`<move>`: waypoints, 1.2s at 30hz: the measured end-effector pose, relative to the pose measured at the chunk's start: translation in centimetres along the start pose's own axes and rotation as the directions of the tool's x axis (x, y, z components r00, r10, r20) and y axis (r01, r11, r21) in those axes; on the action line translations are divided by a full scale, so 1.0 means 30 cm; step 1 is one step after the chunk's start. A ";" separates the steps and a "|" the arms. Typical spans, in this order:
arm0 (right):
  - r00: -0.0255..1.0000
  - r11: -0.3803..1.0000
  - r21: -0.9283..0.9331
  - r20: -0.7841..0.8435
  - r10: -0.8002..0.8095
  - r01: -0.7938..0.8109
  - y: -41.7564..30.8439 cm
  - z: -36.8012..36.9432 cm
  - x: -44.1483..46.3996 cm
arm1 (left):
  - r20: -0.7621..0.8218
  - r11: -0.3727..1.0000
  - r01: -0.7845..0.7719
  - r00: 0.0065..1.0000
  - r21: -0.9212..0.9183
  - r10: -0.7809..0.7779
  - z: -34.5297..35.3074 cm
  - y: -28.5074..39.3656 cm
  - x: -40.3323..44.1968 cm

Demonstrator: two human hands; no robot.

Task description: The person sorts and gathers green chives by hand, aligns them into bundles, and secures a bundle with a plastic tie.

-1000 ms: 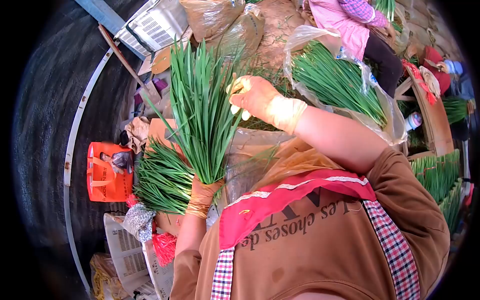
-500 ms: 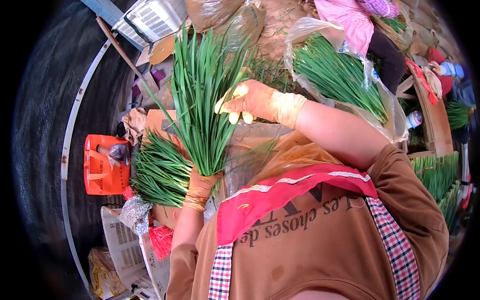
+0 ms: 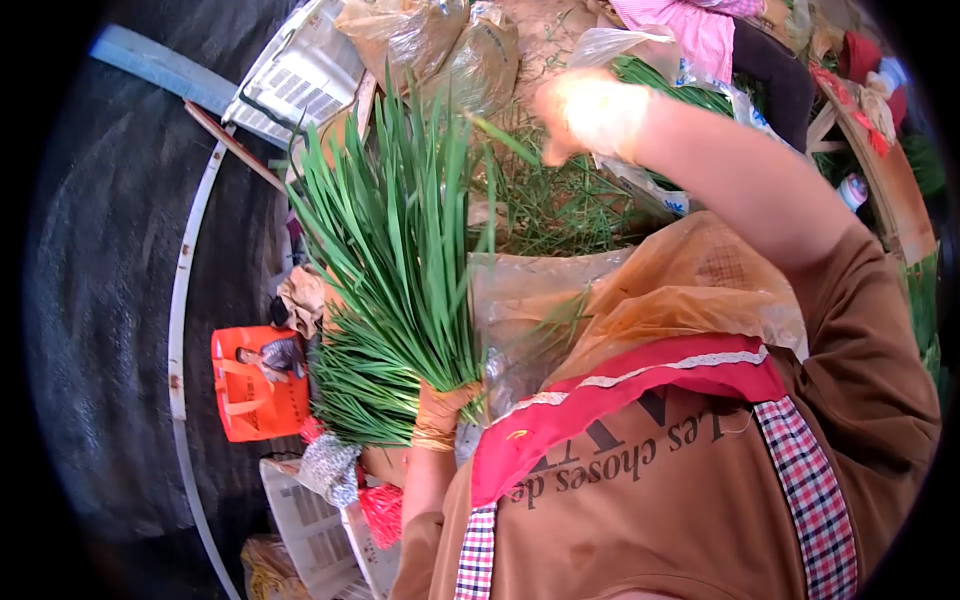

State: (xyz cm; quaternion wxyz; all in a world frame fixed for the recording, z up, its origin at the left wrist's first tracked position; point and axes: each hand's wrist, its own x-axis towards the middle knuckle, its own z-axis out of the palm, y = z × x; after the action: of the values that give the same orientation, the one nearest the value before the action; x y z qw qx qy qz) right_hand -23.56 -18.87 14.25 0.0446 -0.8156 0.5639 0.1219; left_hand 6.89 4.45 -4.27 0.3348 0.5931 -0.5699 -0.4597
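Brown cloth is nearest, a shirt (image 3: 650, 510) with a red apron top (image 3: 505, 462) over the chest. Just past it, the left hand (image 3: 443, 407) is closed around the low end of a big bunch of long green leaves (image 3: 405, 240). The bunch stands up out of that hand, and its tips spread out like a fan.

I think the bunch is light. The leaves look thin and bendy at the tips, and a bit stiffer low down where they sit close together. They may be slippery if wet, and a hard squeeze could crease them. The low end seems the best place to hold, with a snug but soft grip.

Beside and behind the bunch lies a pile of the same leaves (image 3: 365, 390). An orange-brown plastic sheet (image 3: 690, 285) is to the right.

Farther out is the right hand (image 3: 595, 112), apart from the bunch. It is blurry and very bright, so I cannot tell how open it is. A yellowish leaf (image 3: 506, 138) is near its fingers; I can't tell if it is held.

Farthest are tied plastic sacks (image 3: 405, 45) and another person in pink (image 3: 690, 35).
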 end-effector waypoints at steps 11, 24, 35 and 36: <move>0.698 0.688 -0.192 -0.021 -0.715 0.699 -0.386 -0.023 -0.111 | 0.017 0.903 0.054 0.998 -0.425 -0.052 0.021 0.046 -0.013; 0.903 0.111 0.898 -0.413 -0.120 0.426 -0.342 0.056 -0.001 | 0.108 0.887 0.100 0.993 -0.451 -0.057 -0.001 0.086 -0.015; 0.924 0.252 0.903 -0.286 -0.253 0.348 -0.344 0.000 0.038 | 0.137 0.891 0.123 0.988 -0.437 -0.069 -0.008 0.081 -0.021; 0.918 0.297 0.879 -0.304 -0.255 0.373 -0.339 -0.007 0.042 | 0.126 0.888 0.109 0.990 -0.448 -0.058 -0.004 0.084 -0.020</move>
State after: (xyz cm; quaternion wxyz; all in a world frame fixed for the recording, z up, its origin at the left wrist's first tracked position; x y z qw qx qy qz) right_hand -13.65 -16.39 13.49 0.4865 -0.7471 0.3641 -0.2693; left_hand 6.13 4.70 -1.82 0.4121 0.4967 -0.4383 -0.6256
